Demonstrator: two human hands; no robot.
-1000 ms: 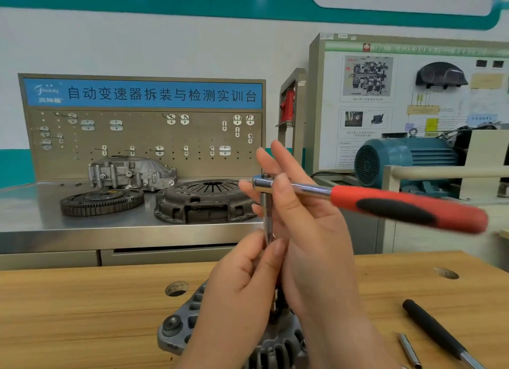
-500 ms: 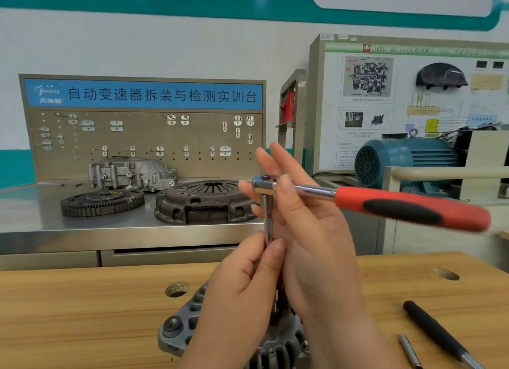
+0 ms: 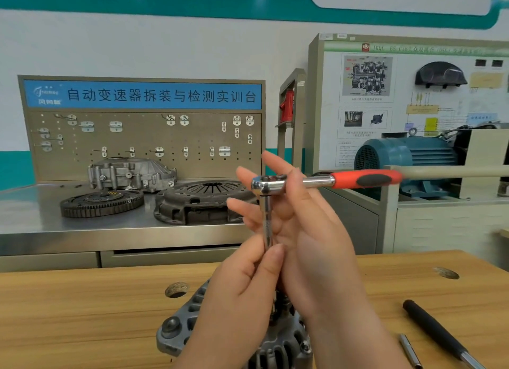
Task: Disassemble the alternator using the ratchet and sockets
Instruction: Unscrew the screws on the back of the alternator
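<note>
Our left hand [image 3: 248, 299] has its fingers [image 3: 276, 254] pinched narrowly round the lower part of the extension bar [image 3: 266, 219], thumb tip against the metal. The bar stands upright, rising out of that pinch. Just beside it, our right hand [image 3: 311, 244] holds its fingers [image 3: 275, 162] straight and spread behind the bar, with the thumb lying across the neck of the ratchet [image 3: 278, 185]; we read this as steadying, not gripping. The ratchet head sits on top of the bar, above both sets of fingers, and its red handle runs level and away to the right, beyond the right thumb. The alternator [image 3: 187, 327] lies directly below the fingers on the wooden counter [image 3: 82, 313], in line with the bar's long axis. Where the bar's lower end meets it is hidden behind our hands, so we cannot tell whether a socket is seated on a fastener. We judge the right hand is the one nearer the handle, which has room to swing. A black-handled tool [image 3: 429, 330] lies on the counter, well to the right.
</note>
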